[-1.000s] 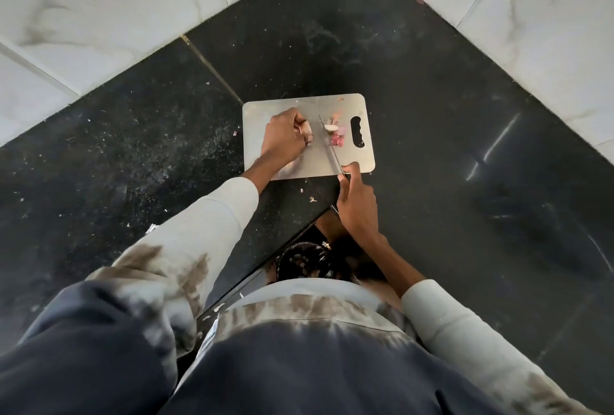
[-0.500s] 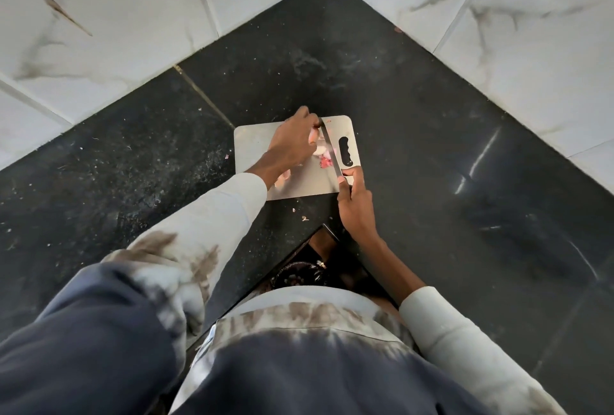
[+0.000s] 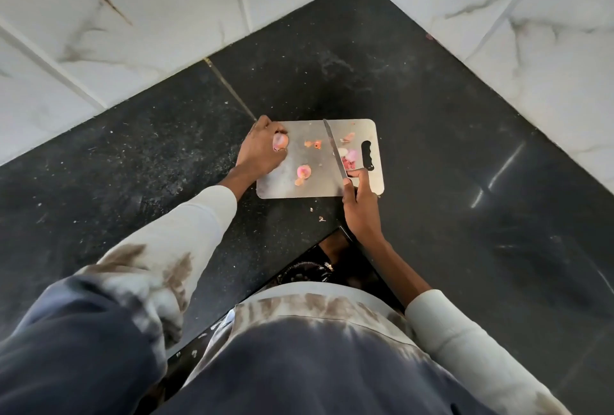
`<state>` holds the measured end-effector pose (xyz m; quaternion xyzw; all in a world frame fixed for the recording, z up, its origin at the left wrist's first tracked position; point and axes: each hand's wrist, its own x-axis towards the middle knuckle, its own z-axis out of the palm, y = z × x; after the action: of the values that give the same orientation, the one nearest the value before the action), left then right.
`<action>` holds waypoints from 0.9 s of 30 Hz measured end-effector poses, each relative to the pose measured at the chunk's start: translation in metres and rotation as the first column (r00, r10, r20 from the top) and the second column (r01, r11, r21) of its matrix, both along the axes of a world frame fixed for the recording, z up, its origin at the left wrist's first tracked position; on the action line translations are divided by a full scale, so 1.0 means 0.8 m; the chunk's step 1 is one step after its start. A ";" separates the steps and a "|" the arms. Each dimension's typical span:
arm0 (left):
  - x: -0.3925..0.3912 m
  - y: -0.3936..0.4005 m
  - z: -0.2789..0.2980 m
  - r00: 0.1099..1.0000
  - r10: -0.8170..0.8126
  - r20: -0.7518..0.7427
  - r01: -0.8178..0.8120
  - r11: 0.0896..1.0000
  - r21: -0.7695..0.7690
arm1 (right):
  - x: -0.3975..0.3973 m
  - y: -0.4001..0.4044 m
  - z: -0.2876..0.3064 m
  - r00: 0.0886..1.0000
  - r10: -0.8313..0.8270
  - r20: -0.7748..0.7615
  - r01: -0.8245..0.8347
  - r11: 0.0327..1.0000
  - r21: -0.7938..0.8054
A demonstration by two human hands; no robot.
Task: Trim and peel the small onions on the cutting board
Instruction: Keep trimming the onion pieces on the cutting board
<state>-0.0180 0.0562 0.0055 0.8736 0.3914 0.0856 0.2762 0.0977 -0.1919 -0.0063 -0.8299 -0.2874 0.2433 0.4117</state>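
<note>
L hand [image 3: 262, 152] curled at the cutting board [image 3: 292, 185] left edge, fingers wrapped round a small pink onion [image 3: 280, 142]. R hand [image 3: 360, 202] fisted on knife [image 3: 334, 149] handle, thin blade pointing away. Board flat, metallic, rounded corners; papery peels [image 3: 303, 173] betw. both grips.

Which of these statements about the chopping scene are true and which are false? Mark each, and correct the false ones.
1. The left hand holds a small onion at the left edge of the cutting board. True.
2. The knife lies flat on the counter beside the board. False: the right hand holds it, blade over the board.
3. The board's handle slot is on its right side. True.
4. The board is bare of scraps. False: peel scraps and trimmings lie on it.
5. The countertop is white. False: it is black; the wall tiles are white.
</note>
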 end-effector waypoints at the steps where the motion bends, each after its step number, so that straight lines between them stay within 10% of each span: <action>1: -0.005 0.002 -0.001 1.000 0.010 -0.011 -0.010 1.000 -0.006 | -0.002 0.003 -0.001 1.000 0.010 -0.002 -0.010 1.000 -0.007; 11: -0.021 -0.005 -0.001 0.999 -0.031 -0.033 0.035 0.989 0.143 | -0.008 0.025 0.004 0.999 0.054 0.004 -0.054 0.998 -0.031; 19: 0.000 -0.034 -0.006 0.911 -0.386 -0.144 0.379 0.922 -0.075 | -0.005 0.020 0.013 0.999 0.032 -0.009 -0.033 0.998 -0.051; 27: 0.018 -0.042 -0.006 0.982 -0.145 0.123 0.157 0.983 -0.093 | -0.004 0.021 0.020 0.999 -0.001 -0.032 0.000 0.999 -0.045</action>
<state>-0.0040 0.0228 0.0003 0.8789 0.3112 0.0948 0.3488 0.0947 -0.1752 0.0094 -0.8350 -0.2750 0.2630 0.3974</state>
